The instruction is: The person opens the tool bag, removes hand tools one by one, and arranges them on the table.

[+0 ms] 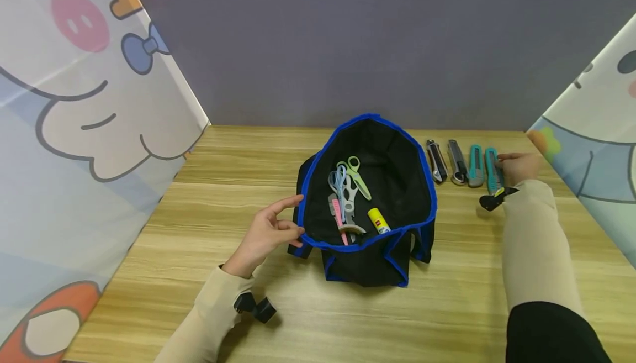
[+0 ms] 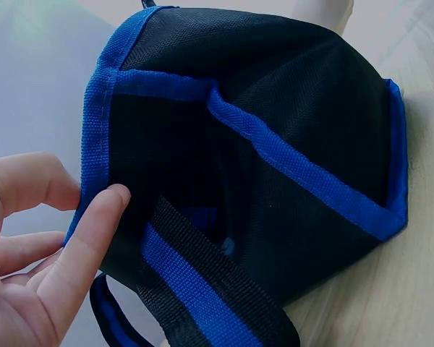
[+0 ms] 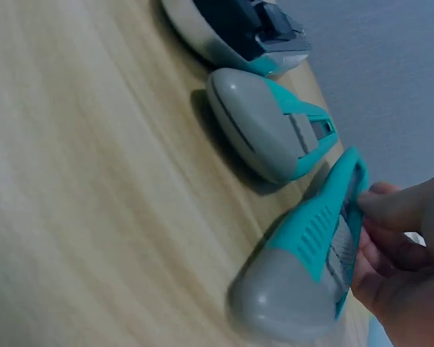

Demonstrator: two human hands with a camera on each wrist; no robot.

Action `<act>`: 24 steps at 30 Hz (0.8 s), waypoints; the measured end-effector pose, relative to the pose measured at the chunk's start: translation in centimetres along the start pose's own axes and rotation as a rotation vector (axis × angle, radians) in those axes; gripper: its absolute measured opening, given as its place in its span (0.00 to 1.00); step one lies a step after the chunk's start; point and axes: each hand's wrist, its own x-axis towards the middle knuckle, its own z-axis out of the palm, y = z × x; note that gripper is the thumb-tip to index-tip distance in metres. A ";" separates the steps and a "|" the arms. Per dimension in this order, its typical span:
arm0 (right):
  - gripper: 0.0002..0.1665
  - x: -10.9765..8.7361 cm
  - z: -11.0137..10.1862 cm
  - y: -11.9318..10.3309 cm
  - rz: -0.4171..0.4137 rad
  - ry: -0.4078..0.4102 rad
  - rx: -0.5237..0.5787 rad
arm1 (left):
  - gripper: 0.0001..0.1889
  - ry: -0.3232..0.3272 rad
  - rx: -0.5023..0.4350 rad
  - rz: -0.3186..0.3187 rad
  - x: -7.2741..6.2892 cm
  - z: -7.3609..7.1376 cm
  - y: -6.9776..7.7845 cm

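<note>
A black bag (image 1: pixel 370 263) with blue trim stands wide-mouthed at the middle of the table. My left hand (image 1: pixel 260 236) pinches its left rim (image 2: pixel 95 137), thumb on the outer side. At the far right, my right hand (image 1: pixel 521 168) grips the rightmost teal and grey utility knife (image 3: pixel 315 246) by its side and far end. Left of that knife lies a second teal utility knife (image 1: pixel 476 165). Inside the bag are green scissors (image 1: pixel 359 178), blue scissors (image 1: pixel 340 180), a pink-handled tool (image 1: pixel 339 214) and a yellow glue stick (image 1: pixel 379 220).
Two silver and black utility knives (image 1: pixel 436 161) lie between the bag and the teal ones. A grey wall panel (image 1: pixel 372 48) rises behind the wooden table (image 1: pixel 199 208). Cartoon-printed sheets (image 1: pixel 99 131) flank the table on both sides.
</note>
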 end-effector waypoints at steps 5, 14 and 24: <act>0.25 0.4 0.4 0.5 -0.005 0.012 -0.164 | 0.36 -0.005 0.003 -0.001 0.0 0.0 0.0; 0.29 0.6 0.7 0.3 0.010 0.042 -0.185 | 0.35 -0.011 0.003 0.005 0.0 0.0 -0.1; 0.35 0.0 -0.3 -0.7 -0.041 0.018 -0.044 | 0.36 -0.012 0.004 0.005 0.1 0.0 0.0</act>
